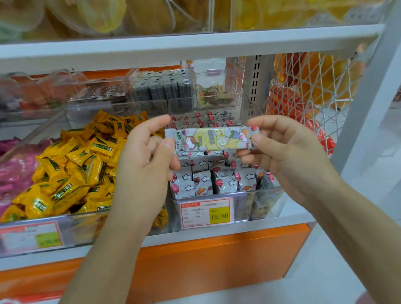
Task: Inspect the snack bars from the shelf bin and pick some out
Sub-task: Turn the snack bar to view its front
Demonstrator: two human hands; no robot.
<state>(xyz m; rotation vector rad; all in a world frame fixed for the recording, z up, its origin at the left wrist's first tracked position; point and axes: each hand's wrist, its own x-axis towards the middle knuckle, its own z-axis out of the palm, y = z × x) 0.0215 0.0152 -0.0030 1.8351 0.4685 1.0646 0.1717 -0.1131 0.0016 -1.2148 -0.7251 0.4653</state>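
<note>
Being held level between both hands, a snack bar (211, 139) is being kept above the shelf bin (262, 202), with its printed face turned up toward the camera. Its left end is being pinched by the left hand (146, 154): the thumb is being pressed on the front of the wrapper and the index finger is being arched over the top edge behind it, while the other fingers are being kept curled underneath. Its right end is being gripped in the same way by the right hand (285, 147), thumb on the front and fingers curled behind and below. Both forearms are being raised from the lower edge of the view, angled inward toward the bar.

Directly under and behind the bar, rows of bars (203, 182) in grey wrappers with clouds and red balloons are being kept on end inside the clear bin; the middle rows are being hidden by the held bar and the hands. A price label (207, 213) reading 15.80 is being displayed on the bin's front wall.

Just left of the bin, a heap of yellow packets (79, 167) is being partly covered by the left hand and wrist, and pink packets (8, 176) are being seen further left, blurred. Dark packets (163, 88) and a small clear box of sweets (215, 95) are being stored behind. To the right, a white wire basket (307, 88) of orange and red packs is being hung beside the shelf post, and a white upper shelf (166, 46) is being carried overhead.
</note>
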